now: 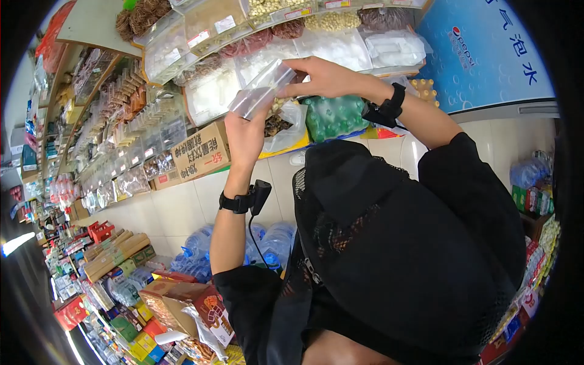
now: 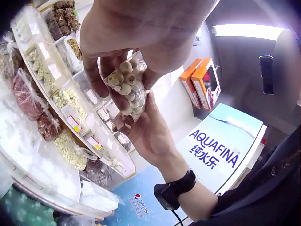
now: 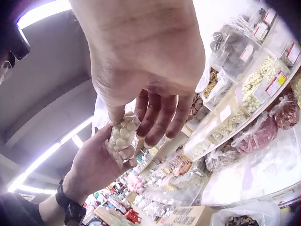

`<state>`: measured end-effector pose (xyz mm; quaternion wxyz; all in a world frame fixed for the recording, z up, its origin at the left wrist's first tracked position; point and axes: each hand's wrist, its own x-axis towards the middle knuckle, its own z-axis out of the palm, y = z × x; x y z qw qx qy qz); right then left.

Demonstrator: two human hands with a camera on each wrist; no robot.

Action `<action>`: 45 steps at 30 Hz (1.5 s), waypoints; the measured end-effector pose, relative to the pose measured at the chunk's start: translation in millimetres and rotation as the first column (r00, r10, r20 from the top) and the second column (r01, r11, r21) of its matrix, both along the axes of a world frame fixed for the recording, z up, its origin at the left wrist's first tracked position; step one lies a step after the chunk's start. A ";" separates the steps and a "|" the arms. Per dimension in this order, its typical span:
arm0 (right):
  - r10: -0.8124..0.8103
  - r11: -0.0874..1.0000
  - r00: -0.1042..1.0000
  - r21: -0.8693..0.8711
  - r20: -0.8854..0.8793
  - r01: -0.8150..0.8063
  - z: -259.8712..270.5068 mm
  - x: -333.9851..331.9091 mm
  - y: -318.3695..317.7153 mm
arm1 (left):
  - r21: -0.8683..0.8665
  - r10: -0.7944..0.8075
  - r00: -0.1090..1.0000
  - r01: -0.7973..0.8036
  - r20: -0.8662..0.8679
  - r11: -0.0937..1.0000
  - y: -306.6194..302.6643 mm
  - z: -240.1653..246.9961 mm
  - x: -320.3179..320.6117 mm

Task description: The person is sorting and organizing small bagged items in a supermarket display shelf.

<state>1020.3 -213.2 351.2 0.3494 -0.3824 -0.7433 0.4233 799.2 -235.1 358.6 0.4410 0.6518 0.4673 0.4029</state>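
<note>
Both hands hold a clear plastic packet (image 1: 263,91) up in front of the shelves. Inside the packet (image 2: 129,84) are pale, round, seed-like pieces, seen clearly in both wrist views. My left hand (image 1: 246,135) grips its lower end, and in the left wrist view its fingers and thumb lie around the packet. At the upper end, my right hand (image 1: 328,78) holds the packet with bent fingers. In the right wrist view, the right thumb presses the top of the packet (image 3: 123,136), with the left hand (image 3: 94,157) below it.
Bins of dried goods (image 1: 274,15) line the shelf ahead, over white plastic bags (image 1: 213,94). Below stand a cardboard carton (image 1: 199,152) and green wrapped bottles (image 1: 336,117). A blue Pepsi cooler (image 1: 480,55) is at the right. Large water bottles (image 1: 277,243) stand on the floor behind the left arm.
</note>
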 end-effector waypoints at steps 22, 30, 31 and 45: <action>-0.403 0.914 0.894 -0.036 -0.194 0.404 -57.2 3.1 107.4 | -0.337 -0.271 0.944 0.322 0.190 0.885 158.5 -37.5 6.0; -0.581 0.805 0.797 -0.257 -0.165 0.535 -84.3 31.0 102.4 | -0.326 -0.392 0.893 0.447 0.222 0.833 188.8 -55.1 39.8; -0.591 0.793 0.795 -0.275 -0.136 0.543 -81.1 32.2 99.3 | -0.329 -0.406 0.885 0.462 0.227 0.824 191.5 -56.3 42.3; -0.658 0.751 0.753 -0.096 -0.019 0.654 -87.3 63.2 79.6 | -0.324 -0.586 0.781 0.623 0.215 0.712 202.8 -74.0 67.0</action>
